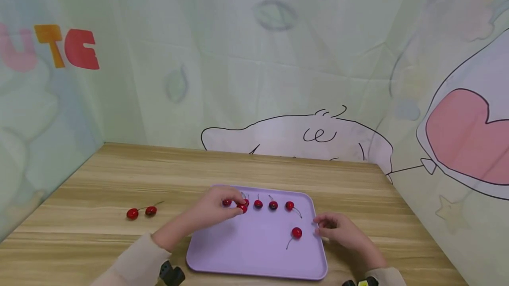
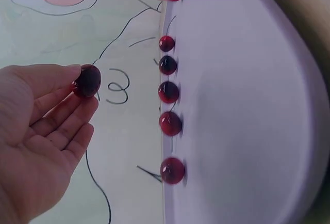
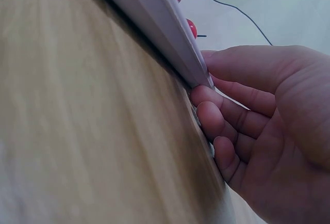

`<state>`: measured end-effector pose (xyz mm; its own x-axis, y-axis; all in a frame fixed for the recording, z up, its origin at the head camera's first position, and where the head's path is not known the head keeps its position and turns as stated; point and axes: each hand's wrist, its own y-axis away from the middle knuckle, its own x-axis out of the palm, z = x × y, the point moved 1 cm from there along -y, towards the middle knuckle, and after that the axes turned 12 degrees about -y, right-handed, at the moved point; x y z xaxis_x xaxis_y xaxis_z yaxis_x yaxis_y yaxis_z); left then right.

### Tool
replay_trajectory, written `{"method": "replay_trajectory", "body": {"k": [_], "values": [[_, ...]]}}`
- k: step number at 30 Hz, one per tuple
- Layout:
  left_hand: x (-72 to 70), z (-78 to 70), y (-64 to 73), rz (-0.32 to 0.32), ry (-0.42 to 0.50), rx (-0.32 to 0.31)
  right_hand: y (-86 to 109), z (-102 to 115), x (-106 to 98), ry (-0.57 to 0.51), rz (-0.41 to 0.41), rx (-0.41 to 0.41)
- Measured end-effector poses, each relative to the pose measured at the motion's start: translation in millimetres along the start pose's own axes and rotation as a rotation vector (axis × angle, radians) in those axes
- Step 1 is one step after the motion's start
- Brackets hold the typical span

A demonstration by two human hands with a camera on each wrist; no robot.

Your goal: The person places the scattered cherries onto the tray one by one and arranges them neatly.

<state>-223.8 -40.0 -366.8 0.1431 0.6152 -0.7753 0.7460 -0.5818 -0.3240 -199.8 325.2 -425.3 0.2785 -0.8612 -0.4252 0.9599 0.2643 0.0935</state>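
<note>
Between thumb and fingertips, my left hand (image 1: 216, 206) pinches a dark red cherry (image 2: 87, 81), held over the far left part of a light purple tray (image 1: 254, 246). Beneath and beside it, several cherries with thin stems line the tray's far side, among them one cherry (image 1: 273, 205) near the middle. Another cherry (image 1: 296, 233) lies apart, nearer the tray's right side, its stem pointing toward the front. My right hand (image 1: 342, 233) grips the tray's right rim, thumb (image 3: 242, 66) at the upper edge and fingers (image 3: 206, 95) curled at the lower side.
Two more cherries lie on the wooden table (image 1: 119, 175) left of the tray: a left cherry (image 1: 132, 214) and a right cherry (image 1: 151, 211). A printed cloth (image 1: 238, 69) hangs behind the table and along its sides.
</note>
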Motion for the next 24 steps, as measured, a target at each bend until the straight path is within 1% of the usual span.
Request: {"method": "replay_trajectory", "body": {"k": [2, 3, 7, 14, 18, 22, 24], "values": [[6.5, -3.2, -3.3, 0.006, 0.011, 0.029, 0.3, 0.2, 0.1, -0.003, 0.000, -0.001], [9.7, -4.9, -4.9, 0.012, 0.012, 0.034, 0.4, 0.1, 0.1, -0.006, 0.000, 0.000], [22.6, -11.6, -10.9, 0.043, 0.030, 0.029, 0.4, -0.9, 0.2, -0.027, 0.003, -0.005], [45.3, -22.8, -20.0, 0.056, 0.032, 0.035, 0.0, -1.6, -0.1, -0.046, 0.010, -0.012], [57.7, -27.1, -23.6, 0.061, 0.029, 0.020, -0.7, -2.0, -0.5, -0.035, 0.010, -0.019], [67.8, -30.0, -25.6, 0.077, 0.015, -0.014, -0.5, -2.1, -0.3, -0.022, 0.007, -0.020], [71.8, -31.2, -25.6, 0.095, 0.011, -0.047, -0.4, -2.0, -0.2, -0.025, 0.007, -0.020]]}}
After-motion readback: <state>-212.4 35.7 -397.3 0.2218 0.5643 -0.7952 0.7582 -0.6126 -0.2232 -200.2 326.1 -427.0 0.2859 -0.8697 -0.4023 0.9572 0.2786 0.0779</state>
